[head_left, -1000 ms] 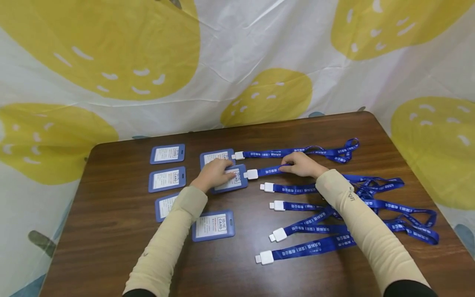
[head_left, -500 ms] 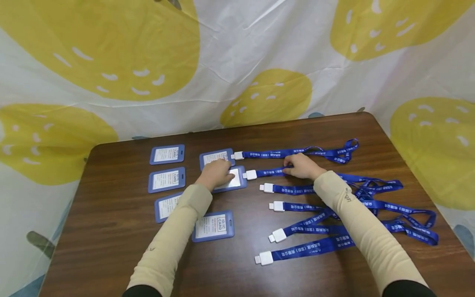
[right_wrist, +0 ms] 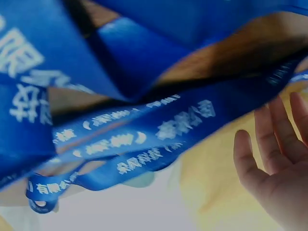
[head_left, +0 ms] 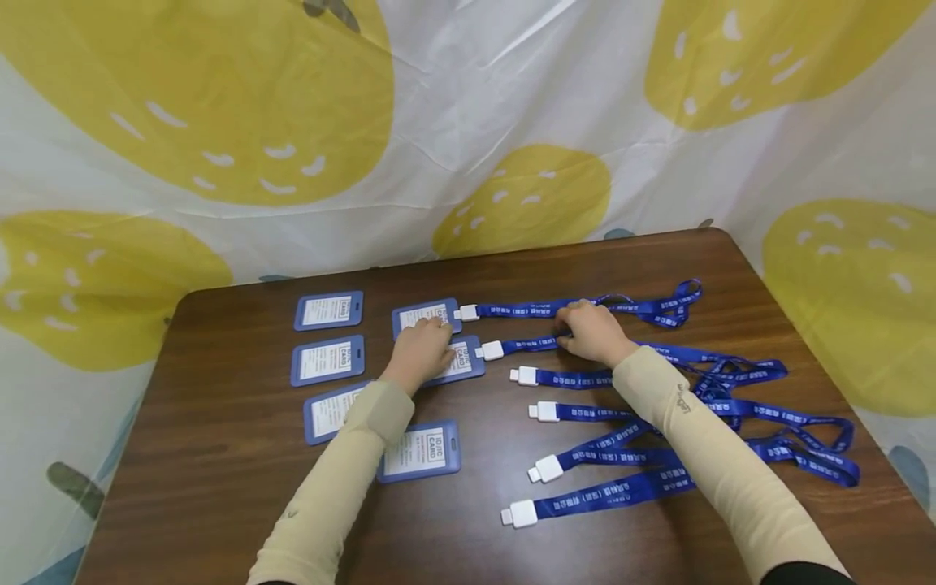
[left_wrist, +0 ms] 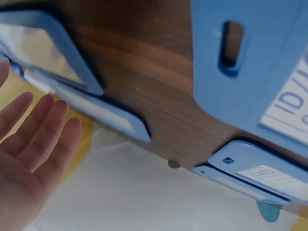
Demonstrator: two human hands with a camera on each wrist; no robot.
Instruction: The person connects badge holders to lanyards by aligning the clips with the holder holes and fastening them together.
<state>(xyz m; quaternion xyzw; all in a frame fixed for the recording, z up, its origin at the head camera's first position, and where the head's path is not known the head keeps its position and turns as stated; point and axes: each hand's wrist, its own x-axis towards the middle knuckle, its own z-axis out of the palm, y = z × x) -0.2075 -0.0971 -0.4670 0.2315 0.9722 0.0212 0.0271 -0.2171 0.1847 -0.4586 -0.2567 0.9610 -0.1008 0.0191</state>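
Observation:
In the head view my left hand [head_left: 420,351] lies over the left part of a blue ID card holder [head_left: 461,360]. The left wrist view shows its fingers loosely extended near that holder [left_wrist: 29,36]. At the holder's right end, the white clip [head_left: 493,350] of a blue lanyard [head_left: 530,344] overlaps the edge. My right hand [head_left: 594,331] pinches this lanyard's strap farther right; the thumb is hidden in the right wrist view, where the fingertips meet the strap [right_wrist: 192,115]. Behind, another card holder [head_left: 417,315] lies end to end with a second lanyard's clip [head_left: 465,313].
More card holders lie to the left, one [head_left: 329,309] at the back and one [head_left: 418,452] near my left sleeve. Several lanyards with white clips, one [head_left: 521,514] nearest the front, spread across the right side of the wooden table [head_left: 219,487]. A patterned cloth [head_left: 439,106] hangs behind.
My left hand has shifted slightly left over the holder, and its thumb no longer reaches over the card's right part. My right hand has moved a little along the strap. The view tilts slightly up.

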